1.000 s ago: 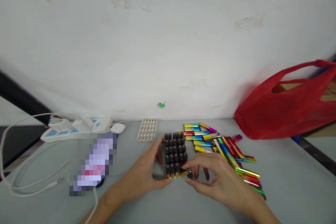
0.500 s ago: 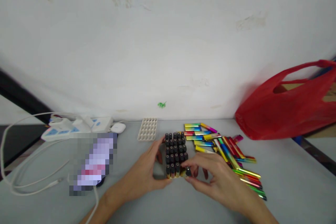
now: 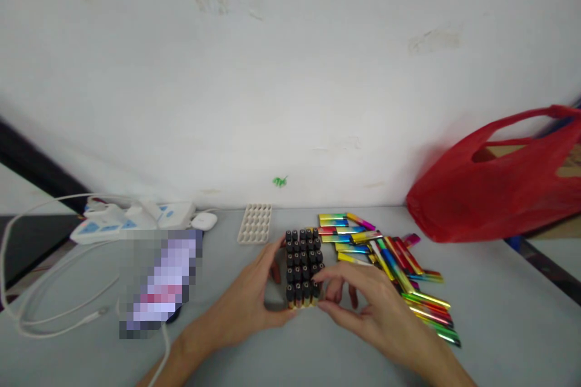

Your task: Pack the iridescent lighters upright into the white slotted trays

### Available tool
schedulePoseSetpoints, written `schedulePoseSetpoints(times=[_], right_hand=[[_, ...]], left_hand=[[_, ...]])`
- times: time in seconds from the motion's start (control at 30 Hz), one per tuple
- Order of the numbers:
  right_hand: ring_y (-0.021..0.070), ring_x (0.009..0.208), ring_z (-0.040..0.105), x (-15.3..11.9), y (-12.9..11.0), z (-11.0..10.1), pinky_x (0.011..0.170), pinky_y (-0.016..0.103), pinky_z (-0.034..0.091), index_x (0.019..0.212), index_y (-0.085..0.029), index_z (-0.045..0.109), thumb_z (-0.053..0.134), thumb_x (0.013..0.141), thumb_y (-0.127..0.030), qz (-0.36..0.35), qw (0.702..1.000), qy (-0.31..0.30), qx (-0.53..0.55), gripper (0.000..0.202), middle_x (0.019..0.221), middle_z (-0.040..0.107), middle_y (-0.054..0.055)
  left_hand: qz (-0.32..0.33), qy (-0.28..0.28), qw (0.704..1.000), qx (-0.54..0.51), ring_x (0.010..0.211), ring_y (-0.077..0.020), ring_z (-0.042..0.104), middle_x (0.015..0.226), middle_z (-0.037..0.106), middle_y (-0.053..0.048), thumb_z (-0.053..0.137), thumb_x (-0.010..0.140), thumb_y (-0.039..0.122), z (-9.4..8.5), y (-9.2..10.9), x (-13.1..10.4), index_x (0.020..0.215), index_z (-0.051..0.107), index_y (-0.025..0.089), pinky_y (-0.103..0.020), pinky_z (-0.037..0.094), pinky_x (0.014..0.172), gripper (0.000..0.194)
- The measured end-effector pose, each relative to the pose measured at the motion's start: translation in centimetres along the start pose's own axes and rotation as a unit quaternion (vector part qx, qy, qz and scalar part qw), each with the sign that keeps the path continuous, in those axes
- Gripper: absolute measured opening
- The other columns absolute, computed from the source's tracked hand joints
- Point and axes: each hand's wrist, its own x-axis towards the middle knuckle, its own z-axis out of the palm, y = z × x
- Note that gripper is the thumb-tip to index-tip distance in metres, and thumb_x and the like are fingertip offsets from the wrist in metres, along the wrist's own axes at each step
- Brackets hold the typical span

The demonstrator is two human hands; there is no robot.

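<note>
Pale wall (image 3: 290, 84), scuffed in several spots, small green mark (image 3: 280, 181) low on it near the middle. Grey surface (image 3: 267, 363) runs up to its foot.

Centre of the surface: a block of black-topped pieces (image 3: 303, 259), standing upright in close rows. From my remote post I have it between both hands. Left hand (image 3: 247, 293) wraps its left side, fingers at the far corner, thumb along the near edge; grip holds the block. Right hand (image 3: 376, 302) works at the near right corner. Its grip is narrow, index finger and thumb closed on the corner piece (image 3: 315, 293), which stands in line with the nearest row. Remaining fingers curl beneath my palm.

Loose shiny pieces (image 3: 399, 263) lie scattered right of the block, flat and at mixed angles: gold, blue, green, red, magenta. Some lie partly behind my right hand.

Beyond the left hand, a pale tray (image 3: 255, 224) with rows of round hollows sits near the wall. Farther left: white power strip (image 3: 175, 216) with plugs, a small rounded white item (image 3: 204, 221) beside it, a phone (image 3: 167, 281) with its screen pixelated, white cable (image 3: 27, 329) in loops. Far right, red bag (image 3: 490, 184), handles up.
</note>
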Motion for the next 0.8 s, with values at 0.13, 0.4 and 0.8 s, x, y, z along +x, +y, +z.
schedulePoseSetpoints(times=[0.13,0.4,0.8], right_hand=[[0.0205,0.074,0.069,0.3,0.6,-0.9,0.069,0.033,0.051,0.119,-0.027,0.077,0.069,0.108,-0.034,0.041,0.993,0.102,-0.045,0.015,0.084,0.073,0.0],[0.036,0.102,0.073,0.6,4.3,-2.7,0.08,0.044,0.052,0.095,-0.025,0.078,0.079,0.096,-0.029,0.121,0.93,0.085,-0.336,0.005,0.111,0.077,0.011],[0.0358,0.112,0.068,0.5,3.5,-1.3,0.089,0.045,0.054,0.099,-0.024,0.072,0.089,0.093,-0.019,0.111,0.96,0.009,-0.258,0.019,0.114,0.073,0.009]], left_hand=[[-0.001,0.002,1.0,-0.004,0.119,-0.0332,0.068,0.153,0.063,-0.014,0.094,0.079,0.019,0.0,0.1,0.0,0.179,0.022,0.033,-0.051,0.057,0.111,0.124],[-0.006,-0.002,1.0,0.005,0.119,-0.0331,0.069,0.151,0.064,-0.013,0.094,0.08,0.023,-0.1,0.2,0.1,0.179,0.021,0.033,-0.053,0.056,0.113,0.123],[-0.012,0.002,1.0,0.003,0.12,-0.0351,0.069,0.148,0.065,-0.012,0.095,0.079,0.022,-0.1,0.2,0.0,0.178,0.023,0.037,-0.056,0.057,0.112,0.123]])
